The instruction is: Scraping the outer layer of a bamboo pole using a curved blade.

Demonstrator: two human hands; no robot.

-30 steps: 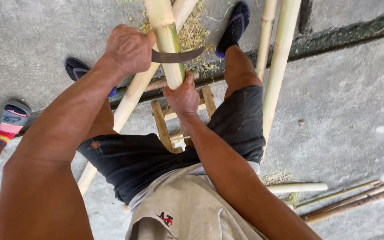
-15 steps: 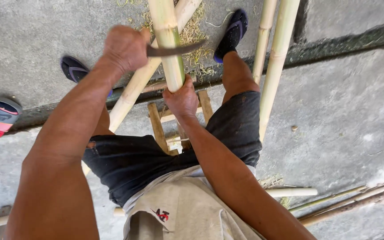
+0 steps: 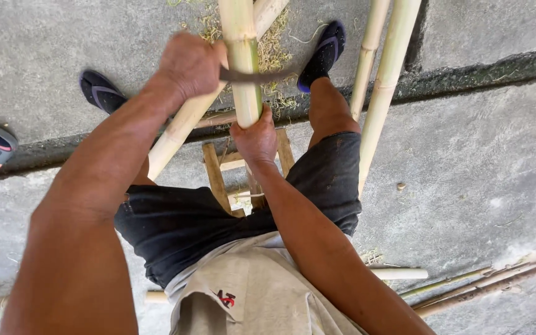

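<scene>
The bamboo pole (image 3: 241, 68) at top centre is pale yellow-green, smooth and faintly glossy, as are the two thinner poles (image 3: 383, 93) at upper right. The blade (image 3: 262, 75) across it is dark, dull metal. The stool (image 3: 218, 177) beneath is rough bare wood. The floor (image 3: 479, 167) is grey, rough, matt concrete. The shorts (image 3: 187, 229) are black cloth, slightly dusty; the sandal (image 3: 324, 53) at top looks like matt rubber.
</scene>
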